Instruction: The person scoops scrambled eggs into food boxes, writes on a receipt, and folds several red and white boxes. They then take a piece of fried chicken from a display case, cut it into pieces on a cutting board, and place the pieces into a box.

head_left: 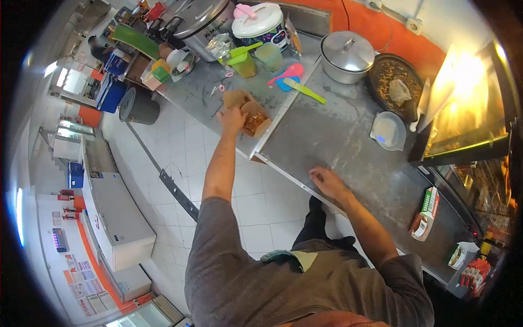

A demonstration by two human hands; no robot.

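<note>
A brown paper food box (254, 121) with its lid up stands on the metal counter, browned food pieces inside. My left hand (233, 119) is closed on its near left side, at the lid's edge; the fingertips are partly hidden. My right hand (326, 181) rests at the counter's front edge, fingers loosely curled, with nothing visible in them. Beyond the box lie red-handled scissors (221, 88), a pink spoon (294, 70) and a lime-green spatula (309, 91) that overlaps a blue utensil (284, 83).
Farther back are a lidded steel pot (347, 54), a dark pan (395, 82) of browned bits, a plastic bowl (388, 131), a green cup (243, 65) and a rice cooker (259, 24). A lit display case (463, 103) borders the right. A grey bin (139, 106) stands left.
</note>
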